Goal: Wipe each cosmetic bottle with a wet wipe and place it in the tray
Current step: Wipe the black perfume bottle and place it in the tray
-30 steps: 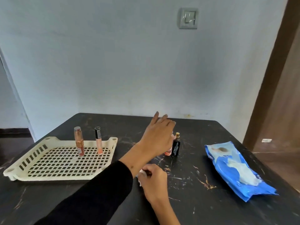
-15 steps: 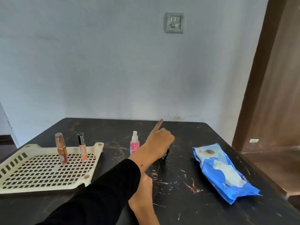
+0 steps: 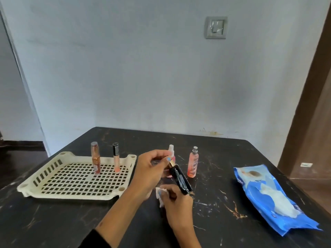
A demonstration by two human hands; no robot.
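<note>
1. Two slim cosmetic tubes stand upright inside the cream perforated tray [image 3: 35, 183] near its far edge: a copper-toned tube [image 3: 95, 158] on the left and a black-capped gloss tube [image 3: 116, 158] just beside it. Judging by where they stand, these two are finished.

2. The left hand [image 3: 152, 169] pinches the gold neck of a black bottle [image 3: 180, 178] and holds it tilted above the dark marble table [image 3: 71, 221], base pointing down toward the right hand.

3. The right hand [image 3: 176, 199] is curled around a crumpled white wet wipe [image 3: 160, 194], which sits just beside the bottle's lower end; whether the wipe touches the bottle cannot be told. The step in hand looks like the wiping of this third bottle.

4. Two bottles wait on the table behind the hands: a pink spray bottle with a white cap [image 3: 171, 151], mostly hidden by the left hand, and a peach spray bottle with a silver nozzle [image 3: 193, 163] standing upright to its right. Neither is in the tray.

5. The blue wipes packet [image 3: 272, 197] lies flat, well apart to the right.

6. Estimate: two of five items placed, one being cleaned, two not yet handled, so the task seems slightly under halfway.
</note>
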